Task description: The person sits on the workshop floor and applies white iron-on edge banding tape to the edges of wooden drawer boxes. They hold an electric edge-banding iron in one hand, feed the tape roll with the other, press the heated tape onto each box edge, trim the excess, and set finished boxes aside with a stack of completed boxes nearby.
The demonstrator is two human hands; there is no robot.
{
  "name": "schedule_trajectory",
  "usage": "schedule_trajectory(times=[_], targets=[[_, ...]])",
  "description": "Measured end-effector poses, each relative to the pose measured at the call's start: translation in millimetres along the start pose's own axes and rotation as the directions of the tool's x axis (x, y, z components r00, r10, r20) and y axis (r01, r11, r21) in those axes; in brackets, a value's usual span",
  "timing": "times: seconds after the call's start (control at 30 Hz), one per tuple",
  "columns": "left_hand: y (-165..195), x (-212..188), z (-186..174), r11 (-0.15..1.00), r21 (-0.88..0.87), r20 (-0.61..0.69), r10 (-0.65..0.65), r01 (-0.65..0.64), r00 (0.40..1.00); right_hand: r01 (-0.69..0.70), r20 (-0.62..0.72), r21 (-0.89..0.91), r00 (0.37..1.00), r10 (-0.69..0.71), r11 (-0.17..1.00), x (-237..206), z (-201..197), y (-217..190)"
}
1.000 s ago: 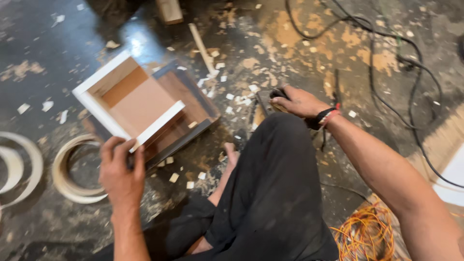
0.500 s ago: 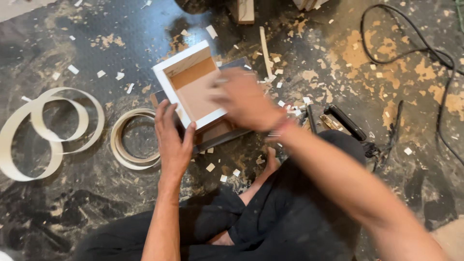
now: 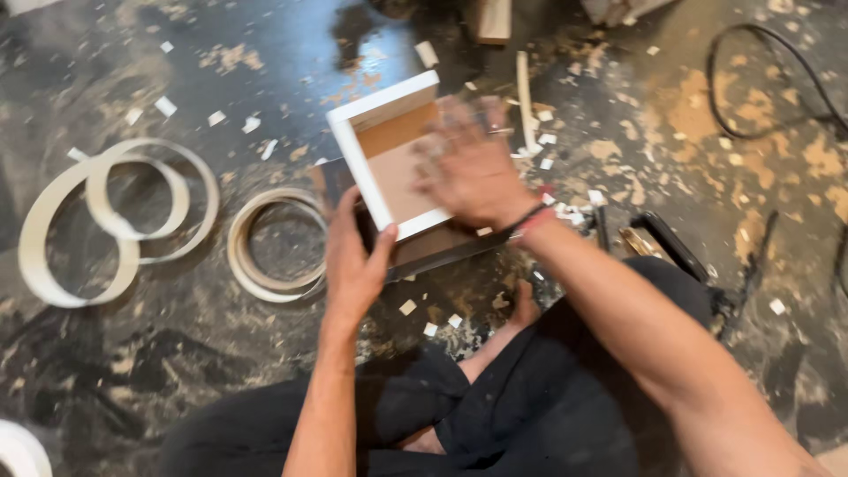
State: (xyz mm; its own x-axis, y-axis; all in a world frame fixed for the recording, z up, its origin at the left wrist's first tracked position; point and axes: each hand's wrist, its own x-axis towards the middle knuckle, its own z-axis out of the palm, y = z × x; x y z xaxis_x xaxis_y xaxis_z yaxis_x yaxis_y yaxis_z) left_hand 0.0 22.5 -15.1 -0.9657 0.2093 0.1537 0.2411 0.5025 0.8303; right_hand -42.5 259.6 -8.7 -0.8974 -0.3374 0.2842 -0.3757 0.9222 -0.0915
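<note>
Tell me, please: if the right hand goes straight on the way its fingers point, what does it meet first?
The right hand lies blurred over the box, fingers pointing up and away from the person. Past the box's far edge, the first thing looks like the thin wood strip and scraps on the floor, though depth is unclear.

Light: fairly bright, coming from above and ahead of me.
Glare: pale sheen on the dark, dust-strewn floor (image 3: 221,53) near the top.
Blur: my right hand (image 3: 473,168) smears with motion; my left hand (image 3: 353,265) stays sharper.
Shadows: soft, under my arms.
</note>
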Motion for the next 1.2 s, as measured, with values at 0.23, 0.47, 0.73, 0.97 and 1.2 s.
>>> schedule_trajectory(times=[0.23, 0.47, 0.73, 0.97, 1.2], targets=[[18, -1, 4, 0.973, 0.220, -0.076, 0.087, -0.069, 0.993, -0.301, 0.129, 0.532, 0.953, 0.276, 0.791, -24, 16, 27], [49, 14, 45, 0.748, 0.528, 0.348, 0.242, -0.403, 0.906, -0.370, 0.256, 0.511, 0.927, 0.273, 0.776, -24, 16, 28], [55, 23, 61, 0.679, 0.559, 0.413, 0.269, -0.475, 0.870, -0.379, 0.279, 0.490, 0.921, 0.271, 0.785, -19, 10, 25], [22, -9, 10, 0.546, 0.691, 0.328, 0.347, -0.473, 0.879, -0.365, 0.221, 0.540, 0.931, 0.291, 0.758, -17, 5, 25], [14, -15, 14, 0.705, 0.549, 0.278, 0.352, -0.449, 0.894, -0.377, 0.079, 0.809, 0.830, 0.552, 0.450, -38, 2, 38]])
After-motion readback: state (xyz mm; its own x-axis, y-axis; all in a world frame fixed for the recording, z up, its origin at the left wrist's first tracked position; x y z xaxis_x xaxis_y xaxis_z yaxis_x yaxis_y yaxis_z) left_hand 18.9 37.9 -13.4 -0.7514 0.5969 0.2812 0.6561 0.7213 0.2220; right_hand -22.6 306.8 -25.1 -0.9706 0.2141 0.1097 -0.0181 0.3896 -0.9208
